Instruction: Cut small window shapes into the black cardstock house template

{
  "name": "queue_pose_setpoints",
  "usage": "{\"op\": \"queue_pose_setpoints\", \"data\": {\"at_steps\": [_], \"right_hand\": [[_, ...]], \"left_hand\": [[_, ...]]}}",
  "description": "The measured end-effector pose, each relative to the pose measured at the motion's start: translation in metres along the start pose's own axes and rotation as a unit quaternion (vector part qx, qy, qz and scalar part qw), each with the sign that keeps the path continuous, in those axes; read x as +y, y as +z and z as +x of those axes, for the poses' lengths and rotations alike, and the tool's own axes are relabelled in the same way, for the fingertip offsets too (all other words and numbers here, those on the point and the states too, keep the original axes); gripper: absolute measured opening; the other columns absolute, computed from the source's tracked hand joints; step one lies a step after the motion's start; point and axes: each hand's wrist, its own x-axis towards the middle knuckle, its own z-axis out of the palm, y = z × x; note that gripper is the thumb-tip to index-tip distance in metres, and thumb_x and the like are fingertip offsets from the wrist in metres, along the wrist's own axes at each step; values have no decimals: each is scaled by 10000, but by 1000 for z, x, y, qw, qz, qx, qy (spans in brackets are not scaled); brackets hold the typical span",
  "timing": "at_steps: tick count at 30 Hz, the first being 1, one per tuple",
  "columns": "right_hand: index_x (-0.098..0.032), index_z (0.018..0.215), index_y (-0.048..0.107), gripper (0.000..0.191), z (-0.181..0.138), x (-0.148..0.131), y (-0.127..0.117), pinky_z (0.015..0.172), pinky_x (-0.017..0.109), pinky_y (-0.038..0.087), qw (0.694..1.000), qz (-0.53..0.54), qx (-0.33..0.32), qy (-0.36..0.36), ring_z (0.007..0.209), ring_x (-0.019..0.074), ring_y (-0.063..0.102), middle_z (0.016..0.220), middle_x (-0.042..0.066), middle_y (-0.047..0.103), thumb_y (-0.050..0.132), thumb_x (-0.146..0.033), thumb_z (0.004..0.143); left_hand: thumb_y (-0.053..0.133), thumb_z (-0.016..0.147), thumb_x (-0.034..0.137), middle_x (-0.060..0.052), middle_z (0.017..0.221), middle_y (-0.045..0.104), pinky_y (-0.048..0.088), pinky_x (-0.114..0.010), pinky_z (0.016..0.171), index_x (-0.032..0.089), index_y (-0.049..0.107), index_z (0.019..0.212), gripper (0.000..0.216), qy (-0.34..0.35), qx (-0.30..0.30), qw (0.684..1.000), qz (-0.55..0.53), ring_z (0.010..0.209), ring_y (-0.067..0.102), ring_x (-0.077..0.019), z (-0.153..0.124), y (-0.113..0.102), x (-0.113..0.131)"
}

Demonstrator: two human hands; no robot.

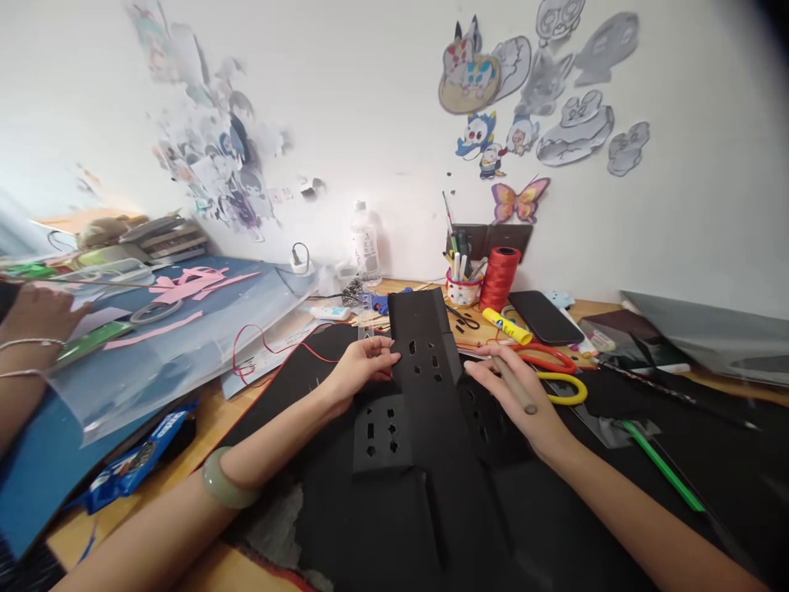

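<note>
A folded black paper model (425,362) with small cut-out windows stands on a black sheet (394,510) on the desk. My left hand (361,366) pinches the model's left edge, fingers closed on it. My right hand (514,395) lies against the model's right side with a brown pencil (514,386) held between its fingers. A pale green bangle (225,485) is on my left wrist.
Red and yellow scissors (555,370), a yellow glue stick (506,326), a red thread spool (498,278), a pen cup (462,288), a phone (546,316) and a water bottle (366,245) stand behind. Another person's hand (37,316) rests at the left near a plastic sheet (178,329). A green pen (662,464) lies right.
</note>
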Motion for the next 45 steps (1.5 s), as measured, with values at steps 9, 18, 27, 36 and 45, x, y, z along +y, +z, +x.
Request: {"op": "queue_pose_setpoints", "data": {"at_steps": [9,18,27,36,45], "right_hand": [[-205,937,496,328,5,13,-8,701,324,415,993,-81,73,-39,728,171,508,812,23,478,594,-391,684],[-197,854,507,208,13,0,-32,542,242,373,986,-147,44,-65,541,112,446,645,-30,433,483,-186,648],[-228,795,554,143,9,-1,-53,576,284,389,955,-284,59,-54,582,167,536,653,-2,590,529,-224,654],[-203,955,579,329,0,-32,-38,461,238,365,994,-66,70,-46,541,130,505,680,24,583,435,-453,798],[-172,691,562,207,-5,-40,-28,395,214,201,999,-16,32,10,427,60,309,485,-48,417,569,-376,723]], "left_hand": [[709,626,333,28,684,521,441,-170,541,143,514,871,366,26,11,998,-54,535,503,-49,2,-7,-3],[628,695,395,-3,681,547,485,-250,587,139,516,827,309,63,-23,998,16,578,566,-109,1,2,-10],[439,777,152,-61,1094,513,318,-348,964,192,510,1040,275,265,16,935,236,1074,454,-180,-19,2,3],[411,831,223,-90,1255,473,368,-361,965,116,442,1224,408,397,-254,702,533,1154,425,-232,-67,40,-9],[308,893,226,-140,1132,541,520,-312,653,58,397,1247,401,535,-123,568,613,975,547,-266,-103,77,-27]]}}
